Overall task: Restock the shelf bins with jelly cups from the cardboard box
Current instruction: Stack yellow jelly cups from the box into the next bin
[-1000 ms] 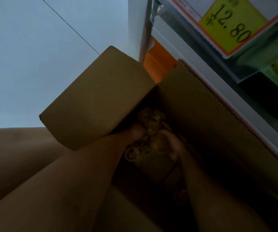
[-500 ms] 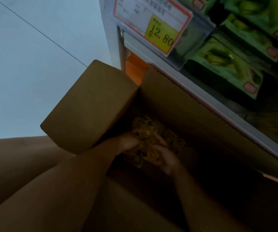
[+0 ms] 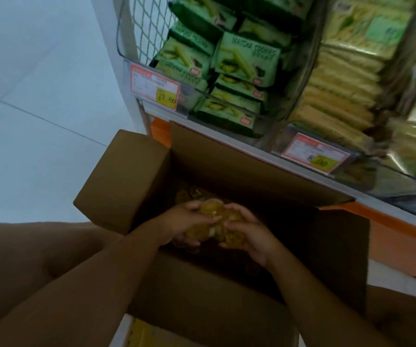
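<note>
An open cardboard box [image 3: 239, 169] stands on the floor against the shelf, flaps up. Over its opening I cradle a cluster of yellow jelly cups [image 3: 214, 221] between both hands. My left hand [image 3: 179, 224] curls round the cluster from the left, and my right hand [image 3: 249, 234] wraps it from the right. More jelly cups [image 3: 189, 192] lie dim inside the box behind my hands. The clear shelf bins [image 3: 194, 93] sit above the box.
The left bin holds green matcha cookie packs [image 3: 247, 58]; the one to its right holds pale yellow wafer packs [image 3: 339, 96]. Price tags [image 3: 155, 86] hang on the bin fronts. An orange shelf base [image 3: 389, 234] runs behind the box. White floor [image 3: 39, 121] lies to the left.
Both hands have risen from deep in the box to its opening, carrying the jelly cups. The view has tilted up, bringing the shelf bins into sight.
</note>
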Demonstrator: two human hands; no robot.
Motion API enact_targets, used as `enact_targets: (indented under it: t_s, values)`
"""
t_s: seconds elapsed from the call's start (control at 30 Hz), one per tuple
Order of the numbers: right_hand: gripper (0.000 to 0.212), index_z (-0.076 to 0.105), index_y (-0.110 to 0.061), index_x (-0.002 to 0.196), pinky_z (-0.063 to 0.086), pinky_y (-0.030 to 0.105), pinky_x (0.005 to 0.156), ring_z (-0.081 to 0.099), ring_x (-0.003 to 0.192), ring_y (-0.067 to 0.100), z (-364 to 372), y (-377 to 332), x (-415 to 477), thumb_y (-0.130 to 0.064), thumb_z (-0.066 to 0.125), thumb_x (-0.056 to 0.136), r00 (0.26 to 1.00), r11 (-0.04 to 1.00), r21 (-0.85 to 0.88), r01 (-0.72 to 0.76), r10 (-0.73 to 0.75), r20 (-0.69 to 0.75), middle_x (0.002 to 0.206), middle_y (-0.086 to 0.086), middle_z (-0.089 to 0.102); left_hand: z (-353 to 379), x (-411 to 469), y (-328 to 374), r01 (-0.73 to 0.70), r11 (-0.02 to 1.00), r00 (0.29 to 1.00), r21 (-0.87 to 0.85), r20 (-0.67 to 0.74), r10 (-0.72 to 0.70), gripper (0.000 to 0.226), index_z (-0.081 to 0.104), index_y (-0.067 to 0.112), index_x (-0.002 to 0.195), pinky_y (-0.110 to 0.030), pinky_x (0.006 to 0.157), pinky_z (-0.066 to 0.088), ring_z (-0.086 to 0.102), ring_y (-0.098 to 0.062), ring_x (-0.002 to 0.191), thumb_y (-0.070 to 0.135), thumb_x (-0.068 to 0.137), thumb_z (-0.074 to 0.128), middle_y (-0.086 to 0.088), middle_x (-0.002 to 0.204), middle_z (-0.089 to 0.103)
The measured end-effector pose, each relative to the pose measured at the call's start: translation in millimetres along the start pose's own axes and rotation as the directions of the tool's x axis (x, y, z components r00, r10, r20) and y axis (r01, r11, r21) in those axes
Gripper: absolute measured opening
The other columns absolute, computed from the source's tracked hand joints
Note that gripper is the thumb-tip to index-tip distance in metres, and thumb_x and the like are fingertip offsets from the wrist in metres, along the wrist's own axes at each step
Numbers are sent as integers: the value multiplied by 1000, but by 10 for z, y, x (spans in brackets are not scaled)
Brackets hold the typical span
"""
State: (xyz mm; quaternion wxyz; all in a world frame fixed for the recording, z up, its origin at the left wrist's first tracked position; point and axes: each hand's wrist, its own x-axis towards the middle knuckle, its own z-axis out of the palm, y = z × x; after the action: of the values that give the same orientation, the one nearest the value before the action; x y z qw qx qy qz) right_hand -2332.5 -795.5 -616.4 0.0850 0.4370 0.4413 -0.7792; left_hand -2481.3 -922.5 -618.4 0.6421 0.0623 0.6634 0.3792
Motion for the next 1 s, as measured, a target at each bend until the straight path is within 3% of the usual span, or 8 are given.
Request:
enact_targets:
  t_s: [0.23,0.33,0.43,0.57,0.77,0.93,1.0]
  values:
    - [32,62,-24,117,56,40,80,61,111,29,103,-208,-571,-13,65,88,991,987,95,132,-131,-14,122,9,61,188,-518,380,-130,991,991,35,19,130,33,63,36,114,-30,70,57,61,-18,105,41,83,71,-1,118,63]
    - [40,59,-23,124,54,34,76,60,113,29,82,-275,-780,-17,69,86,989,982,113,149,-151,6,124,10,60,301,-673,457,-179,982,984,56,34,178,33,61,37,116,-30,70,57,64,-21,104,43,85,69,-3,120,61]
    - [56,57,-24,126,53,32,72,57,116,31,64,-327,-985,-25,78,74,984,980,96,173,-176,24,128,11,57,421,-842,548,-208,976,976,62,73,203,30,59,34,116,-29,66,58,73,-20,89,42,88,65,-6,113,66]
    - [60,53,-26,127,55,37,77,56,116,31,33,-410,-1218,-25,80,73,976,968,131,214,-216,-5,129,11,53,524,-977,668,-260,963,962,72,105,252,36,55,29,125,-35,71,60,73,-23,92,38,91,63,-8,115,67]
    - [53,52,-27,124,58,38,76,60,109,27,46,-505,-1408,-22,76,77,939,936,114,333,-319,-128,128,8,51,629,-1106,827,-347,931,937,116,89,338,39,51,47,126,-40,72,60,64,-29,106,31,92,64,-1,128,52]
    - [42,52,-30,124,58,42,83,62,110,26,49,-520,-1404,-20,70,88,913,918,66,391,-378,-153,127,9,54,743,-1141,857,-369,919,929,136,92,360,65,52,40,122,-38,69,60,61,-23,106,42,65,83,3,121,54]
    - [40,55,-29,123,57,45,86,62,110,28,28,-508,-1401,-15,69,88,912,913,86,400,-386,-139,126,9,54,764,-1113,850,-364,920,931,144,49,361,62,51,38,120,-39,70,61,63,-23,104,35,68,85,1,119,55]
